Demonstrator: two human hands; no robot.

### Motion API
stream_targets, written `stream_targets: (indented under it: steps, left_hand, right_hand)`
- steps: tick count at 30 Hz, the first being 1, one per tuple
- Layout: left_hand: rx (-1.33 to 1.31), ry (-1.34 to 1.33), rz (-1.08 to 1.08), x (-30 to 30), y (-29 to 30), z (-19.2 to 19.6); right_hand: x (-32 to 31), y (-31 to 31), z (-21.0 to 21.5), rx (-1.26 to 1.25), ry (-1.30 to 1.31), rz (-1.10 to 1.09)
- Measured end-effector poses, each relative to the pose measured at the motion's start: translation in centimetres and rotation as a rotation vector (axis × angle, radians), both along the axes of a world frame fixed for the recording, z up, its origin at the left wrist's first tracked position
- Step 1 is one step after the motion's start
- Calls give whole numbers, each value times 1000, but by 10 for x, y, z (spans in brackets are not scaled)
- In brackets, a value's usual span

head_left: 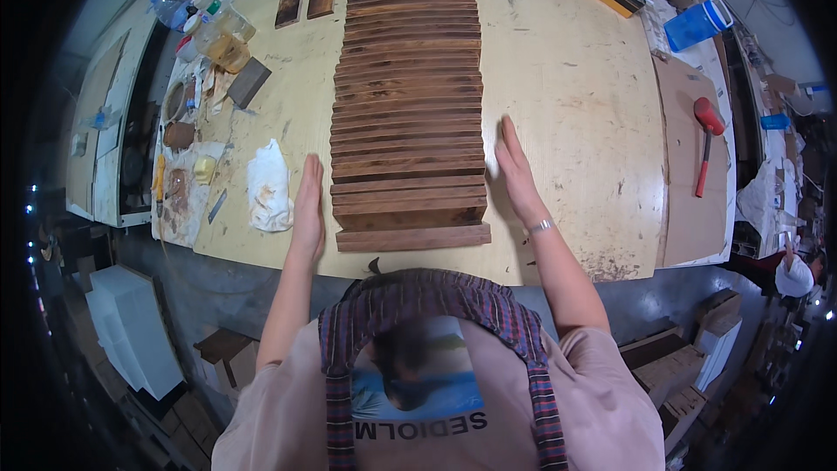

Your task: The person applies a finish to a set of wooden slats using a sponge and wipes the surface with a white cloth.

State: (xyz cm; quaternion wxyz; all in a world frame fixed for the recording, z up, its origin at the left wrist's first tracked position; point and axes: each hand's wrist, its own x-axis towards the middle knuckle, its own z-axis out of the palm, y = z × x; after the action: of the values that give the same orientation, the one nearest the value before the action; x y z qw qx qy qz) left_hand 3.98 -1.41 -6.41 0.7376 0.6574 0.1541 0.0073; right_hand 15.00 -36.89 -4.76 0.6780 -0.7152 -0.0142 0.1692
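Ideally both flat, open palms, left hand (308, 206) and right hand (518, 176), press evenly inward against the sides of the row of dark wooden slats (408, 105) at mid-frame on the tabletop (567, 78), squaring their ends

Bare pale plywood tabletop (567, 78) right of long row of dark brown wooden slats (408, 96) gives open passage; left side narrower, crumpled white stained rag (268, 185) and dark grey rectangular block (248, 83) obstruct; red-headed mallet (706, 139) lies far right.
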Motion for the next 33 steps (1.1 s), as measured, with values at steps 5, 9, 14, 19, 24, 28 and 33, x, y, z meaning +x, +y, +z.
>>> stream_targets:
  steps: [5, 9, 14, 19, 24, 28, 33]
  left_hand:
    - [40, -14, 90, -45, -12, -19]
    - [42, 1, 112, -42, -34, -14]
    - [64, 29, 76, -4, -46, 3]
    - [78, 51, 90, -3, -44, -5]
    - [-48, 41, 118, 46, -15, -15]
    - [-263, 59, 83, 112, 6, -5]
    - [-189, -21, -29, 140, -8, -5]
  right_hand:
    - [-98, -12, -13, -59, -75, 109]
    - [-99, 22, -17, -99, -137, -62]
    - [-74, 30, -29, 28, -81, -145]
    - [-67, 29, -35, -20, -80, -92]
    - [-13, 14, 2, 21, -87, -79]
    - [66, 28, 6, 52, -14, -25]
    - [100, 59, -33, -16, -51, 14]
